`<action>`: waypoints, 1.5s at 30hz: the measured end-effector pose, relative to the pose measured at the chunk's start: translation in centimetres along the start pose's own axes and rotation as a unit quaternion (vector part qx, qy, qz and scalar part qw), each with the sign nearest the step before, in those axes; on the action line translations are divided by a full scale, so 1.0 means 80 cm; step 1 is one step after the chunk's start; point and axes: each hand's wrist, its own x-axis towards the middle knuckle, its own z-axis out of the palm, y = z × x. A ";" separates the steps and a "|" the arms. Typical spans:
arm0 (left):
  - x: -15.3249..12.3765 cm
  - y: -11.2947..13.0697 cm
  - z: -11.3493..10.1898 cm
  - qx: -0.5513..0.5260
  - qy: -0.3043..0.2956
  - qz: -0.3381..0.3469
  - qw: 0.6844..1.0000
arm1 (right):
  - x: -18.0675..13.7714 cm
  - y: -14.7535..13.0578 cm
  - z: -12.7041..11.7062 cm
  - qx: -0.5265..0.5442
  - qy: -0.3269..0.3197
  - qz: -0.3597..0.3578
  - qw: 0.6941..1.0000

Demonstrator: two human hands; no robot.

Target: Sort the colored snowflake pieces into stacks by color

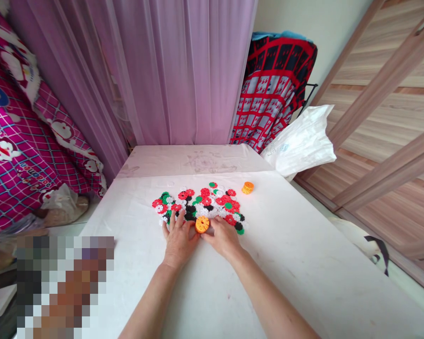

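A short stack of orange snowflake discs [202,224], notched round the edges, stands at the near edge of a loose pile. My left hand [178,238] is on its left side, thumb and forefinger against the stack while the other fingers spread toward the pile. From the right, my right hand [223,235] grips the same stack with thumb and fingers. Beyond both hands lie mixed red, white, green and black snowflake discs [212,201], overlapping one another. Farther right, apart from the pile, sits a second small orange stack [247,188].
A white cloth covers the table [285,263]. A white plastic bag [303,141] stands by its far right corner. Purple curtains [183,70] hang behind the table, and a wooden wardrobe [391,117] is on the right. A pixelated patch hides the lower left.
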 end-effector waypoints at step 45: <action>0.003 -0.024 -0.013 -0.096 0.072 -0.099 0.988 | 0.019 0.001 0.008 -0.005 0.017 -0.006 1.000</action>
